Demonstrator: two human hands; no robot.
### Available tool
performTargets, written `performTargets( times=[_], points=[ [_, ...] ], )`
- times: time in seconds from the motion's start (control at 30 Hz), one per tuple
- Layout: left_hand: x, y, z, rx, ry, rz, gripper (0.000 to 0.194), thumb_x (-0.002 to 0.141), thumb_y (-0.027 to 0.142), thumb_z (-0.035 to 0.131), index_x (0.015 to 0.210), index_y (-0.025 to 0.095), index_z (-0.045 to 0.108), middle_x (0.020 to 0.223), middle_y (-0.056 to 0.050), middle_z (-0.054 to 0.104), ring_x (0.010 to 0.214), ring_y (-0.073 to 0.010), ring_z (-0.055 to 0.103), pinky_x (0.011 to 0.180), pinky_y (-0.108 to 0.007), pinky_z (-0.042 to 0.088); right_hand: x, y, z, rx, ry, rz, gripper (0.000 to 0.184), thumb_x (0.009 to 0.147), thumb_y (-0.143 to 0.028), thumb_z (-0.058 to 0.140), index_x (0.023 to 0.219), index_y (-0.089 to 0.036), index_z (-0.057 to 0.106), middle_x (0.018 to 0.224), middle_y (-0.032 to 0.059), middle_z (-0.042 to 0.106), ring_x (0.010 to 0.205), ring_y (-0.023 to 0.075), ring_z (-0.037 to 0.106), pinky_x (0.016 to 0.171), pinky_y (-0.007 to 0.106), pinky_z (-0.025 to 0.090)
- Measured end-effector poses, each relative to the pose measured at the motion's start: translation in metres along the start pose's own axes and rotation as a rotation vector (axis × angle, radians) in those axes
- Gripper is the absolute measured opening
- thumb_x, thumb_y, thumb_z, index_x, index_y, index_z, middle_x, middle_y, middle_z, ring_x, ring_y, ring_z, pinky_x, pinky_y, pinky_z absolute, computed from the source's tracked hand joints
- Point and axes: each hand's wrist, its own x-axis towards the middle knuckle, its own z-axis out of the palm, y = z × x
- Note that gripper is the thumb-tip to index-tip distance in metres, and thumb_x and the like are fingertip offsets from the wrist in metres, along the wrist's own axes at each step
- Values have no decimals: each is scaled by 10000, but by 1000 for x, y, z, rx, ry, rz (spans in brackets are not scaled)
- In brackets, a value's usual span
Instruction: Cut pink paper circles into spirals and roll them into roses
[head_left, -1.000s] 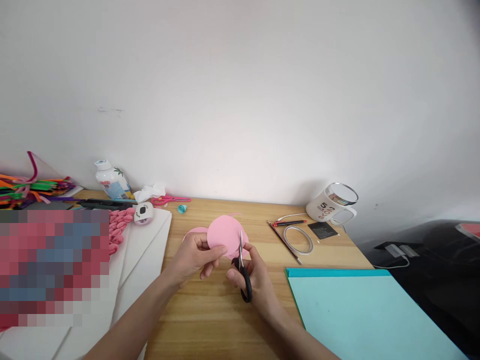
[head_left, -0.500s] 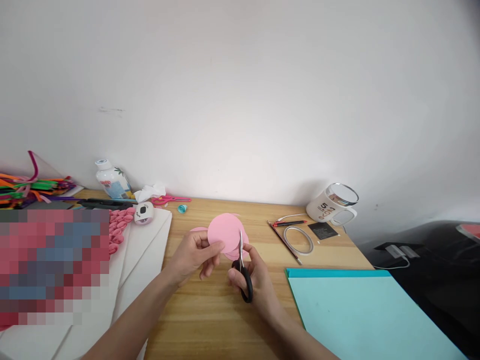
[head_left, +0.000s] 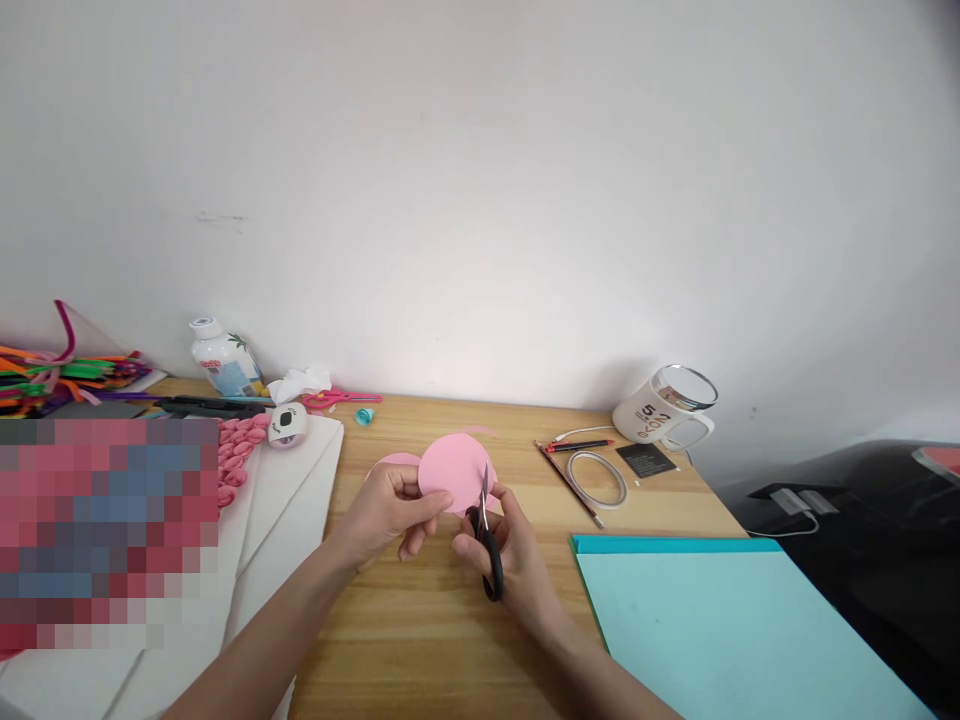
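Between the thumb and fingers of my left hand is a round pink paper disc, raised over the table. My right hand is closed around the black handles of a pair of scissors. The metal blades point up and lie across the disc's right edge, slightly parted. More pink paper lies behind my left hand, partly hidden by it and by the disc. A thin pink paper strip lies just beyond the disc.
Right of my hands lie pencils, a coiled cable, a black card, a mug and light-blue sheets. On the left are white sheets, a bottle, pink scissors and pipe cleaners.
The disc has shifted slightly right and down. The scissor handles have spread and the blades have opened a little at the disc's right edge. Both hands keep their holds.
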Motion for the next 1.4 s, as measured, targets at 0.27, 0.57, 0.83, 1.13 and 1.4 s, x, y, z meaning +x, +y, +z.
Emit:
performTargets(
  times=[0.27, 0.57, 0.83, 1.13, 1.4],
  points=[
    [0, 5, 2, -19, 26, 31, 340, 707, 385, 680, 529, 133, 540, 456, 39, 524, 289, -44, 434, 275, -155, 282, -1, 1, -1, -75, 14, 31, 544, 650, -503, 697, 1003, -226, 388, 537, -111, 352, 464, 85, 280, 435, 196, 215],
    [1, 5, 0, -17, 61, 51, 357, 702, 401, 682, 542, 128, 518, 505, 40, 523, 286, -32, 426, 263, -147, 251, -1, 4, -2, -100, 37, 54, 529, 655, -472, 683, 1025, -225, 397, 491, -115, 383, 419, 87, 310, 401, 191, 240],
    [-1, 11, 4, -153, 17, 26, 289, 735, 417, 650, 693, 144, 563, 502, 39, 576, 296, -59, 456, 262, -153, 320, -2, 3, 0, -90, 24, 70, 519, 665, -488, 678, 1020, -233, 399, 481, -115, 405, 408, 88, 339, 387, 186, 264],
    [1, 0, 5, -28, 39, -46, 365, 687, 394, 686, 483, 145, 516, 374, 47, 487, 268, -45, 397, 262, -150, 244, -2, 10, 1, -1, 9, 12, 518, 663, -436, 723, 1003, -242, 384, 554, -109, 388, 473, 83, 308, 448, 197, 240],
    [1, -2, 3, 37, 9, -24, 359, 707, 406, 666, 508, 149, 513, 367, 52, 474, 264, -40, 373, 268, -151, 250, -1, -1, 2, 4, -5, 10, 555, 628, -474, 739, 987, -242, 383, 569, -92, 420, 501, 98, 340, 478, 214, 266]
  ],
)
